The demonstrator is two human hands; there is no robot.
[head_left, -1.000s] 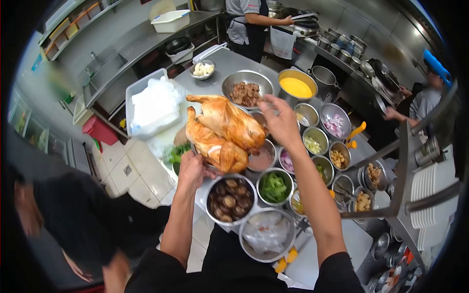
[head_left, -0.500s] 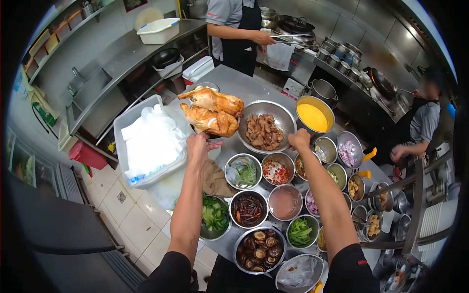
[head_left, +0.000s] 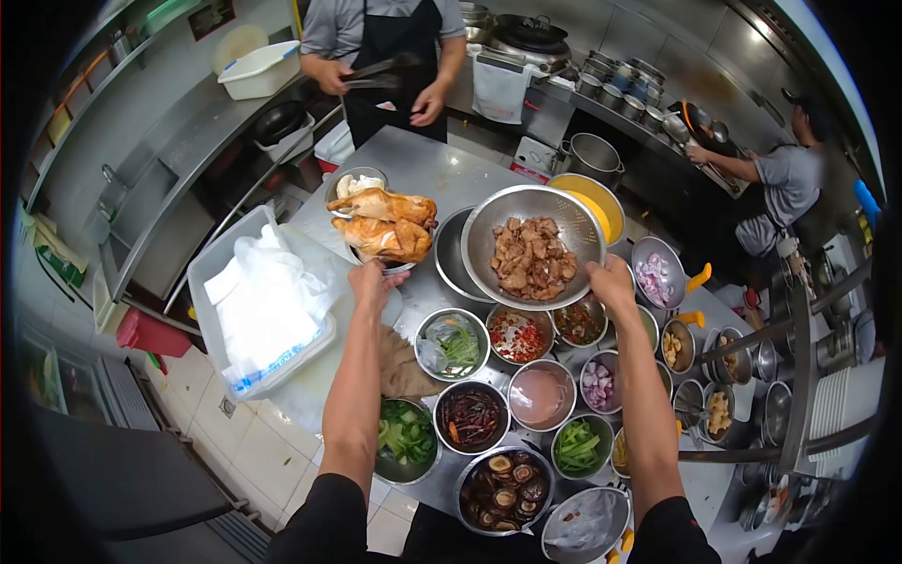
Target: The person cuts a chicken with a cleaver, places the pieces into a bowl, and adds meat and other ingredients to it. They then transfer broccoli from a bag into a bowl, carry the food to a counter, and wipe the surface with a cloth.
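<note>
My right hand [head_left: 613,284] grips the rim of a perforated metal colander [head_left: 584,218] with browned meat pieces [head_left: 532,258] in it. The colander is raised and overlaps a metal bowl [head_left: 454,265] and a pot of yellow liquid [head_left: 601,202]. My left hand [head_left: 372,282] has its fingers curled under the edge of a metal bowl [head_left: 398,267]; roasted whole birds [head_left: 383,226] lie on top of that bowl and hide most of it. Near my left wrist is a brown cloth [head_left: 406,365].
Several metal bowls hold dried chillies [head_left: 472,414], mushrooms [head_left: 505,489] and cut greens [head_left: 575,446]. A plastic bin [head_left: 324,336] with white bags stands at left. One person [head_left: 395,56] faces the steel table [head_left: 427,150] across from me; another person [head_left: 785,179] is at the stove.
My right hand has lifted the colander up and right, uncovering the bowl beneath it. My view has shifted. The person opposite has turned towards the table.
</note>
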